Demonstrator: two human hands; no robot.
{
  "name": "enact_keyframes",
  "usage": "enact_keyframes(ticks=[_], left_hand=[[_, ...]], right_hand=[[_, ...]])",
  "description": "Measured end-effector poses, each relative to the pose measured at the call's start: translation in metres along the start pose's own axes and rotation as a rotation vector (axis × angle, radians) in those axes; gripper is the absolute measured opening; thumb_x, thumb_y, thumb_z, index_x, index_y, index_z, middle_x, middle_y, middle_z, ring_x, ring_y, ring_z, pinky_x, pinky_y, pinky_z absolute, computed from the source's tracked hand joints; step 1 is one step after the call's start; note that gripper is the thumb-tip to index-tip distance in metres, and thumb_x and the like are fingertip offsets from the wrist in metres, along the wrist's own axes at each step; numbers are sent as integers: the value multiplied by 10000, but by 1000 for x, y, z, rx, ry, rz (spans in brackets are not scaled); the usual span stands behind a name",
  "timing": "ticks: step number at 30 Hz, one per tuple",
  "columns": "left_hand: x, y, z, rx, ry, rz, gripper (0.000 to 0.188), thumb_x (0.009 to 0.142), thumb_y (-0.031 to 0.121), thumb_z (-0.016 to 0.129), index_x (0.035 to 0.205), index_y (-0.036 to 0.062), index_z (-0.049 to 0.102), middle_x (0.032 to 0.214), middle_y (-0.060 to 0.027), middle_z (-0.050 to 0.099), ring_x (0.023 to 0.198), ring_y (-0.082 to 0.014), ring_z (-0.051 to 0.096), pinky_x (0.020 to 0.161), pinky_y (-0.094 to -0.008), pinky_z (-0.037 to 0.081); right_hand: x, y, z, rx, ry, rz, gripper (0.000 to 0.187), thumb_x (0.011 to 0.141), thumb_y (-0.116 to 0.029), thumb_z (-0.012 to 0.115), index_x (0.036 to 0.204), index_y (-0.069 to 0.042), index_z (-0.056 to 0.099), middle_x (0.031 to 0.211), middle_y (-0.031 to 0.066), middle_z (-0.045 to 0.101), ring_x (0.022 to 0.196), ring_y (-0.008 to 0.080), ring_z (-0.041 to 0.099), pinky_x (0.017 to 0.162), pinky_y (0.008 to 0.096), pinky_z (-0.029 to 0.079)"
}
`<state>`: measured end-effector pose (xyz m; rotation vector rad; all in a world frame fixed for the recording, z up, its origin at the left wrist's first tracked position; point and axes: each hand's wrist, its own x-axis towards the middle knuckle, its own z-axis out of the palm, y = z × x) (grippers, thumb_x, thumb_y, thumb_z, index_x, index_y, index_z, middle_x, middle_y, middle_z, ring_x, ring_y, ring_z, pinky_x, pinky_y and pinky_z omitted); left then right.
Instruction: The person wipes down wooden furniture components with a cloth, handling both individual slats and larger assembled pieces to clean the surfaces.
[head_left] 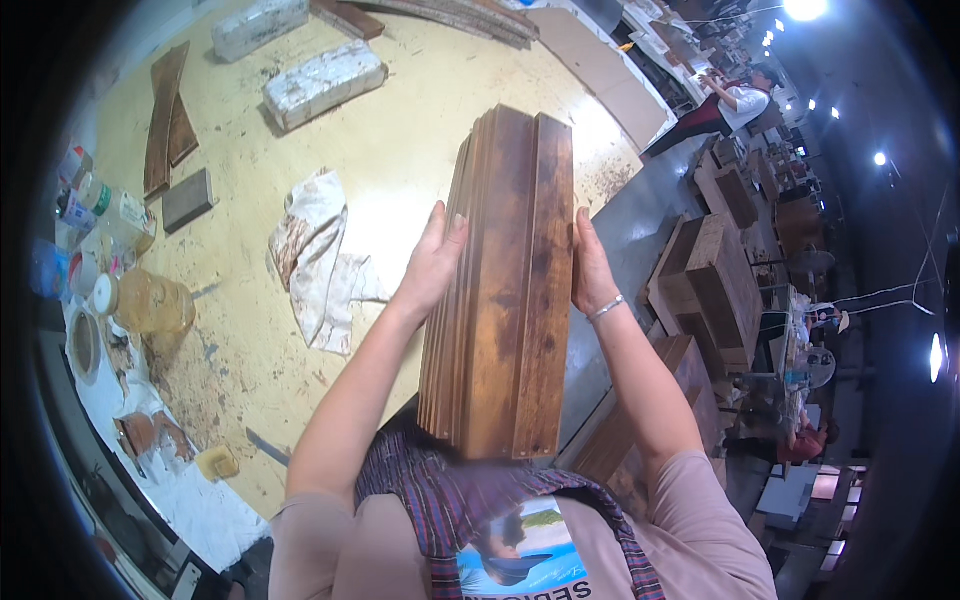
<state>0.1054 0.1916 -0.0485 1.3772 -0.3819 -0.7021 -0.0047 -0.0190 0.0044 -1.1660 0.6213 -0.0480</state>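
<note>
Between my two hands is a stack of long, dark-stained wooden boards [505, 290], its length running away from my body. My left hand [438, 262] presses against the stack's left side, thumb and fingers partly in view. On the opposite side my right hand [592, 265], with a bracelet at the wrist, grips the right edge; its other fingers are hidden behind the wood. The near end of the stack reaches my striped apron [430, 480]. A stained white rag [318, 262] lies on the pale table left of my left hand.
Two wrapped blocks [325, 84] and loose wooden strips [165, 120] lie on the table [240, 330]. Along its left edge stand a jar of yellowish liquid [155, 303] and several bottles. On the right are wooden cabinets [710, 290] and a person [735, 105] farther off.
</note>
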Motion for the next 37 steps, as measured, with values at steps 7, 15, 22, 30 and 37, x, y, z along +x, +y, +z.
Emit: enact_keyframes(ticks=[7, 15, 22, 30, 37], left_hand=[[43, -13, 30, 152, -7, 110, 913, 1003, 549, 444, 1511, -140, 128, 1594, -315, 151, 1508, -369, 140, 1225, -392, 143], [34, -6, 16, 26, -78, 83, 827, 1018, 420, 489, 1534, -103, 110, 1616, -260, 165, 1511, -314, 165, 1210, -351, 169], [19, 26, 19, -136, -34, -28, 754, 1043, 481, 416, 1553, -25, 186, 1615, -168, 238, 1487, -271, 235, 1201, -345, 194], [-86, -63, 0, -486, -93, -204, 710, 1035, 590, 309, 1516, 69, 345, 1488, -105, 435, 1366, -257, 410, 1112, -401, 370], [-89, -68, -30, -468, -228, -396, 733, 1019, 637, 273, 1568, 151, 254, 1574, -83, 340, 1399, -296, 377, 1158, -402, 311]], right_hand=[[11, 1, 22, -61, 39, -88, 705, 1025, -572, 389, 1486, -38, 373, 1454, 116, 478, 1296, 213, 497, 1076, 366, 424], [6, 4, 20, 96, -72, -47, 722, 1033, -599, 315, 1478, -34, 385, 1415, 101, 514, 1265, 207, 521, 1054, 360, 448], [-17, 93, -32, 223, -72, 65, 736, 1056, -560, 241, 1524, 6, 287, 1563, 138, 343, 1415, 225, 362, 1170, 379, 304], [-99, 132, 10, 515, -80, 243, 729, 1026, -625, 279, 1436, -54, 474, 1437, 104, 515, 1285, 222, 507, 1072, 376, 435], [-104, 153, 39, 519, -106, 251, 829, 969, -740, 208, 1507, -148, 428, 1500, 61, 479, 1310, 186, 504, 1095, 331, 398]])
